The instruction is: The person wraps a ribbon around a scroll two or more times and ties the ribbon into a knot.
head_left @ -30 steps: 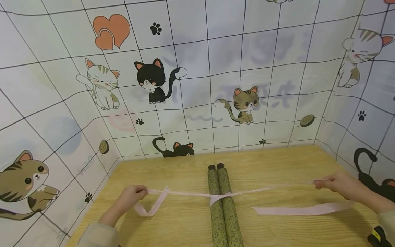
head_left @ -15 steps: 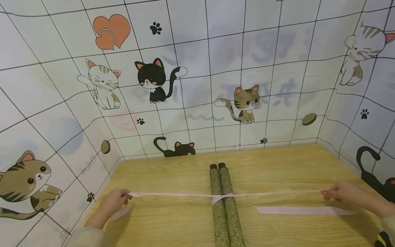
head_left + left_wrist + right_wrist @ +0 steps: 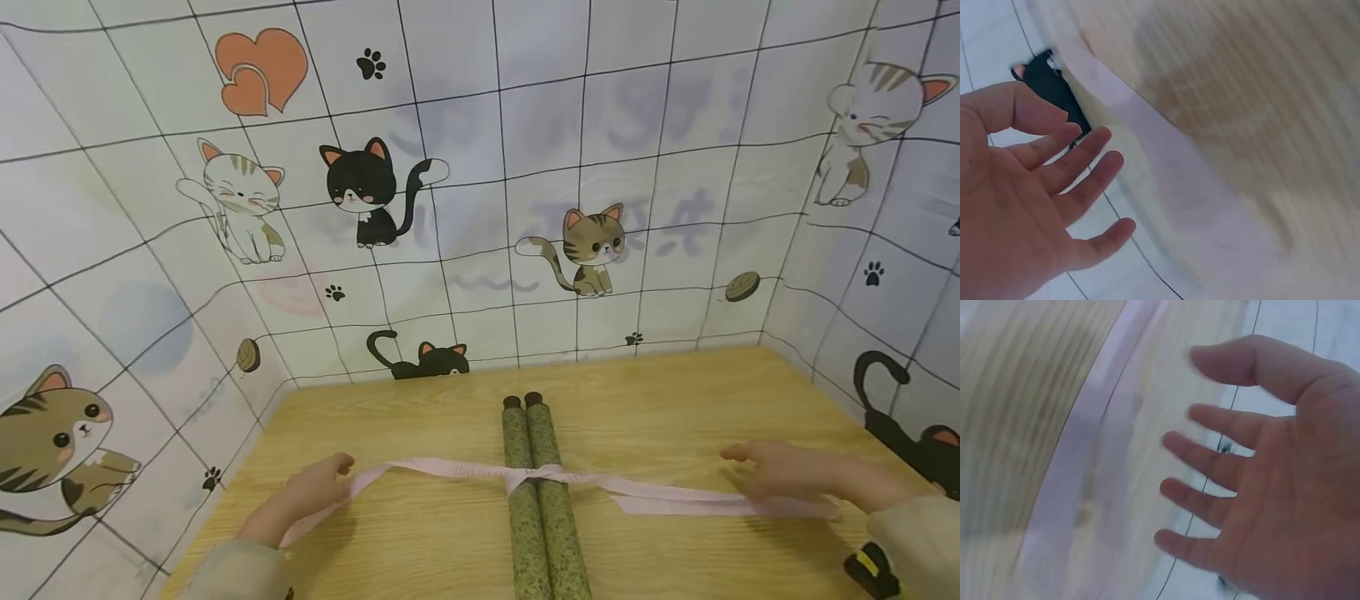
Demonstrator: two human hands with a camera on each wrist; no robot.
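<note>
Two green patterned scroll rolls [image 3: 542, 525] with dark end knobs lie side by side on the table, pointing away from me. A pink printed ribbon [image 3: 450, 469] is wrapped and crossed around them, its two ends lying loose to either side. My left hand [image 3: 318, 487] hovers over the left ribbon end, and in the left wrist view that hand [image 3: 1041, 181] has relaxed fingers with nothing in them. Over the right ribbon end is my right hand [image 3: 787, 475]; the right wrist view shows its fingers [image 3: 1204, 462] spread, the palm bare.
The wooden table [image 3: 645, 400] meets a wall covering [image 3: 480, 167] printed with cats and grid lines at the back and sides. A black and yellow object [image 3: 872, 570] sits at the lower right, near my right sleeve [image 3: 915, 542].
Both hands have let go of the ribbon, which was pulled taut half a second ago and now lies slack. The right hand has moved a little inward; the left hand has also shifted slightly inward.
</note>
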